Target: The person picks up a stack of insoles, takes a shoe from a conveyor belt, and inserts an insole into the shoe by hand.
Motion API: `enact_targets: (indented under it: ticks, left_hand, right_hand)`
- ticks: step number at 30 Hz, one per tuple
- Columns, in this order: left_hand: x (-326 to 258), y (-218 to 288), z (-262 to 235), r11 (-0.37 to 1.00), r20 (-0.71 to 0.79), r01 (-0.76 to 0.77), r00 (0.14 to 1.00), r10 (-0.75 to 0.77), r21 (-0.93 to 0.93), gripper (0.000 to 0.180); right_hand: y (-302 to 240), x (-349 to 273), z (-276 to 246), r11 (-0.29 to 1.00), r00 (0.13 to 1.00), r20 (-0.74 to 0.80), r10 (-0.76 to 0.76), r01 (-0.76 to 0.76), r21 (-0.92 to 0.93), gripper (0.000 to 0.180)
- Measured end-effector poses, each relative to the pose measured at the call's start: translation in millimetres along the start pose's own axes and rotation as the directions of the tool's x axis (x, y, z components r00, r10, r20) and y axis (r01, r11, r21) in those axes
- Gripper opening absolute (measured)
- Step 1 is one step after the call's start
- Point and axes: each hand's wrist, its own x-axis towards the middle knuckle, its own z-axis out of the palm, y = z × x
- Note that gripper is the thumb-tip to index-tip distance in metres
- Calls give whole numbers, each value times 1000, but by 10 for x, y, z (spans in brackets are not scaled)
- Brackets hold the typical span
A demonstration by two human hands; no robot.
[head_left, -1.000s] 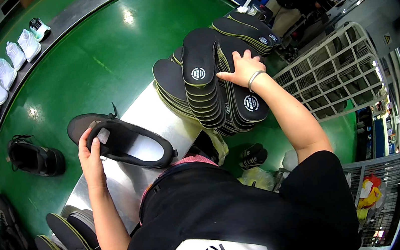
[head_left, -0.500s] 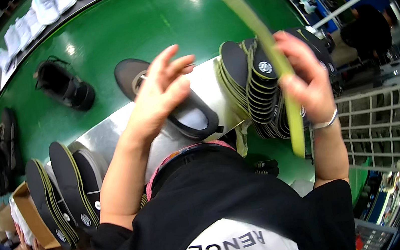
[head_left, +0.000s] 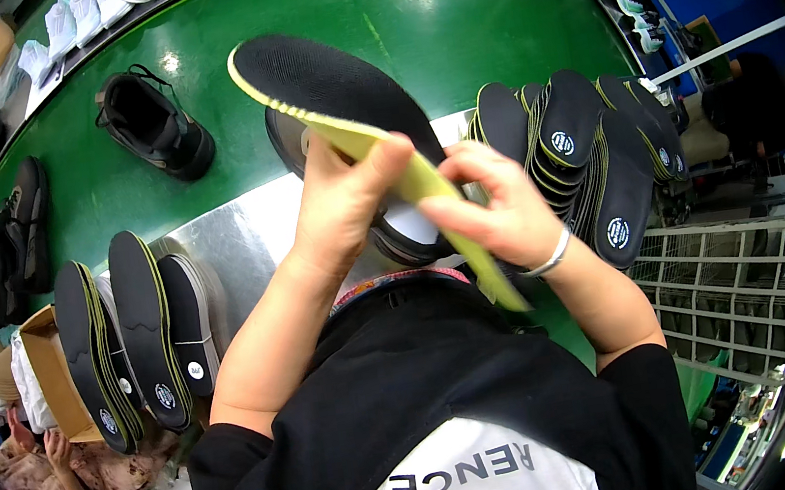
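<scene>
A shoe insole [head_left: 335, 74], black on its upper face and yellow-green beneath, is held up at a slant in front of me. My left hand [head_left: 337, 198] pinches its near edge around the middle. Closer to the lower right end, my right hand [head_left: 501, 206] grips the same insole. Below them a dark shoe [head_left: 284, 147] lies on the metal plate [head_left: 236, 221], partly covered by my hands and the insole. Several stacked insoles [head_left: 568, 113] stand right of my right hand.
More insole stacks [head_left: 138, 308] stand at the left beside a cardboard box [head_left: 52, 369]. A black shoe [head_left: 149, 128] sits on the green table [head_left: 281, 2]. Dark shoes [head_left: 31, 223] line the left edge. At the right is a white wire basket [head_left: 735, 284]. Another person [head_left: 47, 479] sits lower left.
My right hand has brought the insole leftward from the right-hand stacks to over the shoe. My left hand, open before, has closed on the insole. The view has shifted slightly.
</scene>
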Motion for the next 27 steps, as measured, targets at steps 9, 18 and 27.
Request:
enact_targets:
  ticks: [9, 18, 27]
  left_hand:
    - [-450, -768, -467, 410, -187, 177, 982, -16, 895, 97]
    - [-102, -195, -618, 989, -302, 115, 944, -136, -88, 48]
    - [257, -569, -299, 278, 146, -236, 940, 308, 931, 24]
  right_hand:
    - [182, -426, -531, 894, 924, 121, 364, -382, 233, 27]
    - [60, -517, -624, 651, 664, 383, 642, -736, 185, 24]
    - [182, 38, -315, 811, 675, 457, 579, -531, -245, 29]
